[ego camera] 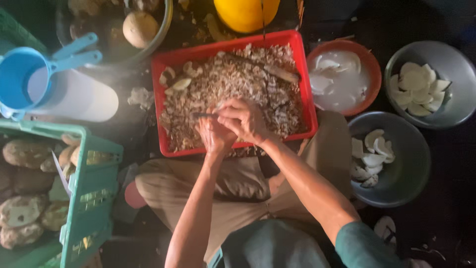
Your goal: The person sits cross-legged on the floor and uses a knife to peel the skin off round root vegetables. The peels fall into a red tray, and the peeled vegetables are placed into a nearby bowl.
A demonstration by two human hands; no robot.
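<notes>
Both my hands meet over a red plastic tray (308,104) heaped with brown peelings (233,84). My left hand (214,134) is closed around something small that it mostly hides. My right hand (244,119) is closed on a thin dark knife (203,115) whose blade pokes out to the left. The two hands touch each other. My legs in tan trousers (233,193) lie folded beneath the tray.
A green crate (91,164) of brown tubers stands at left, with a blue scoop (29,74) above it. Two grey metal bowls (419,164) (458,106) at right hold white peeled pieces. An orange bowl (369,64) holds whitish water. A yellow vessel (245,15) stands behind the tray.
</notes>
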